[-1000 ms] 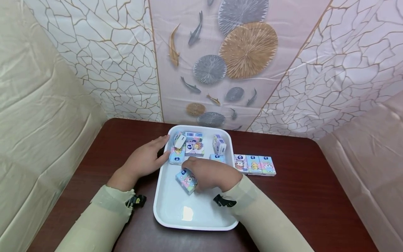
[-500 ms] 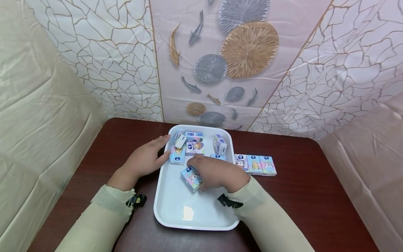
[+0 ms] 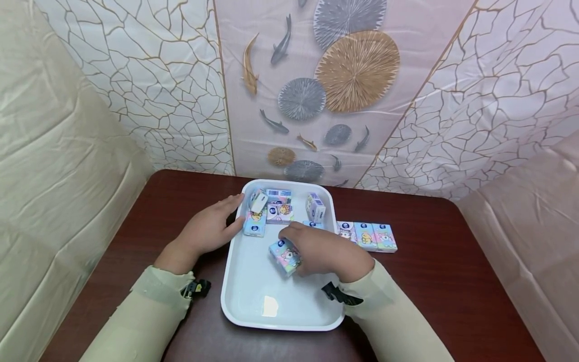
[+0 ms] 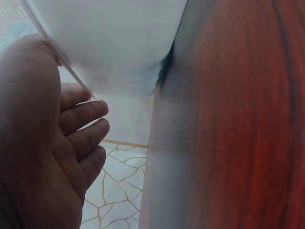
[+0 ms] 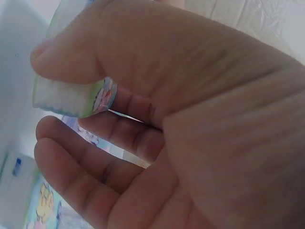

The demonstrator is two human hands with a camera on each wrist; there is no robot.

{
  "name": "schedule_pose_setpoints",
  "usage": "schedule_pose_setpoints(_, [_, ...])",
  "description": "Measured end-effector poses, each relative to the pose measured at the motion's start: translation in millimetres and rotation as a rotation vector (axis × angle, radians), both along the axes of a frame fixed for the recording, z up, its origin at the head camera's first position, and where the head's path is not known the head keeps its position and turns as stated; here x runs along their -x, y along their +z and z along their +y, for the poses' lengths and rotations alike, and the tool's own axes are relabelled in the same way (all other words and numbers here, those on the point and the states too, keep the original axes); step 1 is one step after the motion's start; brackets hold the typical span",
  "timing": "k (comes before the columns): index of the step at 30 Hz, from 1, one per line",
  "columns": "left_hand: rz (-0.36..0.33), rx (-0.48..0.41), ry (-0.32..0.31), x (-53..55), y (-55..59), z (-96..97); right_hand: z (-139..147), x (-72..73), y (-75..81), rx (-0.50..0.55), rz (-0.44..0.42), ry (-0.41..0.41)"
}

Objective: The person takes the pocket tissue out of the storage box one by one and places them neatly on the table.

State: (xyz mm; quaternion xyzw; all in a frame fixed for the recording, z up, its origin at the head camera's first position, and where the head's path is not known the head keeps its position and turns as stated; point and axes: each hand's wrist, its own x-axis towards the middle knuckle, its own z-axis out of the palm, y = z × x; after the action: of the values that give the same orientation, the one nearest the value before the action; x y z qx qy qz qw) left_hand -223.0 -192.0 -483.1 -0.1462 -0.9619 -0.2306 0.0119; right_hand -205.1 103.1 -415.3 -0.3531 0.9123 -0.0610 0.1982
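My right hand (image 3: 323, 251) pinches a blue and pink pack of pocket tissues (image 3: 286, 257), tilted over the middle of the white tray (image 3: 244, 306). In the right wrist view the thumb lies across the pack's pale side (image 5: 62, 98), while the lower fingers curve loosely below. At the tray's left rim rests my left hand (image 3: 205, 226), its thumb over the edge. The left wrist view shows its relaxed fingers (image 4: 86, 114) beside the tray's outer wall (image 4: 119, 52). Several tissue packs (image 3: 255, 223) lie in the tray's far left corner, one leaning on the others.
Another tissue pack (image 3: 315, 207) stands on edge at the tray's far right, and one more (image 3: 313, 224) is partly hidden behind my right hand. Outside the right rim, a row of 3 packs (image 3: 366, 237) lies on the dark red table (image 3: 434, 281). Patterned cloth walls (image 3: 181, 100) surround the table.
My right hand has shifted to the right within the tray, carrying the tissue pack with it. The left hand has stayed at the rim.
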Motion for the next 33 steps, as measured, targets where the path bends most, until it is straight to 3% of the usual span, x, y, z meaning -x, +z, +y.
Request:
schedule_pose_setpoints(22, [-0.007, -0.006, -0.006, -0.6, 1.1, -0.7, 54.3, -12.7, 19.8, 0.138, 0.002, -0.250])
schedule_pose_setpoints(33, [0.005, -0.002, -0.002, 0.3, -2.6, -1.0, 87.0, -17.0, 26.6, 0.167, 0.087, -0.233])
